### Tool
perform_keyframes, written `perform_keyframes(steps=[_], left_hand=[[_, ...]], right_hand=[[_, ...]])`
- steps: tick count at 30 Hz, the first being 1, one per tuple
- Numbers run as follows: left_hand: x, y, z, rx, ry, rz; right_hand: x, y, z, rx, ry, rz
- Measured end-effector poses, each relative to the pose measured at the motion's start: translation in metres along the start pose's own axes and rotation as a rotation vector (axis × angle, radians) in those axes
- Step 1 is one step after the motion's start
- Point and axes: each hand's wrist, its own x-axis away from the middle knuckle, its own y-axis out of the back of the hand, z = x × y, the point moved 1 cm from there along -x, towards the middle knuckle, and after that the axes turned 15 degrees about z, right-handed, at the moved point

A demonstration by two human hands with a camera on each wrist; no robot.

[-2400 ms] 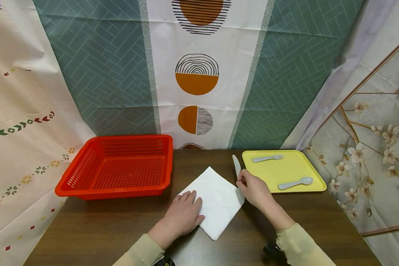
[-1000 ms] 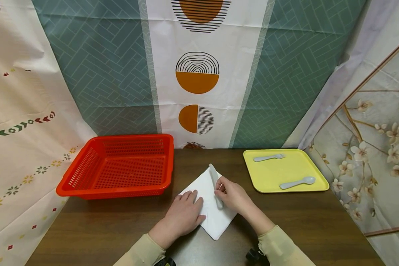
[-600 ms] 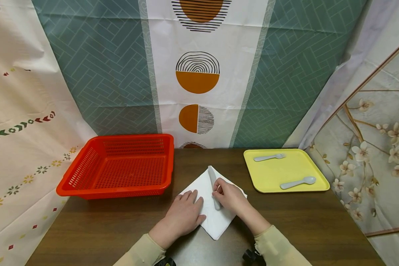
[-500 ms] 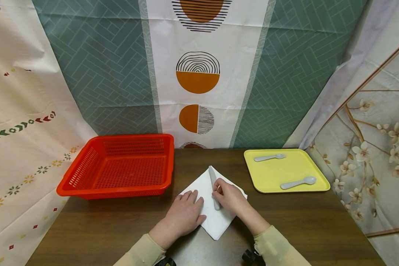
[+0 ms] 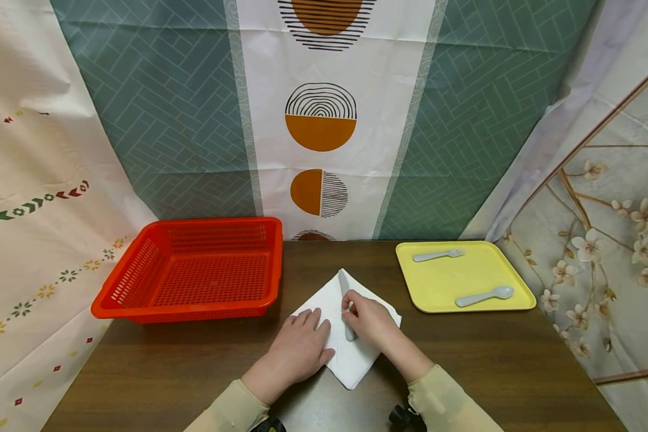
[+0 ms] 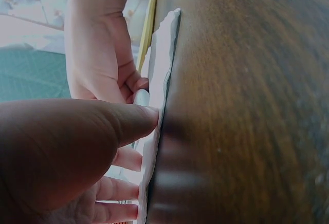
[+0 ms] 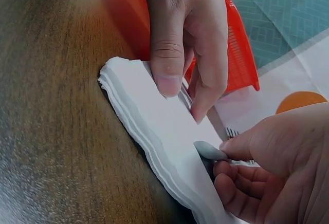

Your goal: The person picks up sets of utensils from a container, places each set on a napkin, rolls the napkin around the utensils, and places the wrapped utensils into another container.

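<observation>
A folded white napkin (image 5: 363, 360) lies on the brown table with one corner toward the back. On it lies a light grey knife (image 5: 350, 333), pinched at its middle by my right hand (image 5: 371, 321). My left hand (image 5: 297, 351) rests with spread fingers on the napkin's left edge. In the left wrist view the thumb of my left hand (image 6: 67, 147) touches the napkin (image 6: 162, 54). The right wrist view shows the layered napkin (image 7: 149, 111) and the knife's rounded end (image 7: 209, 151) between thumb and curled fingers of my right hand (image 7: 282, 167).
A red basket (image 5: 183, 314) stands at the back left. At the back right lies a yellow tray (image 5: 432, 291) holding a grey fork (image 5: 437, 256) and a grey spoon (image 5: 484, 296). Patterned cloths hang behind and at both sides.
My right hand has carried the knife left from beside the tray onto the napkin, then shifted slightly left with it. My left hand has stayed in place.
</observation>
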Motion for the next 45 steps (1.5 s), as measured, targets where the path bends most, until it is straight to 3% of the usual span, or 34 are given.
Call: perform_keyframes(steps=[9, 26, 38, 45], left_hand=[[0.001, 0.001, 0.000, -0.003, -0.002, -0.010], [0.002, 0.002, 0.000, -0.019, -0.012, -0.016], [0.004, 0.003, 0.000, -0.016, -0.010, -0.030], [0.002, 0.003, 0.000, -0.014, -0.009, -0.025]], right_hand=[[0.001, 0.001, 0.011, 0.046, -0.062, 0.016], [0.002, 0.001, 0.017, 0.078, -0.075, 0.019], [-0.003, -0.008, 0.001, 0.081, -0.010, -0.029], [-0.002, -0.001, 0.015, 0.073, -0.070, -0.009]])
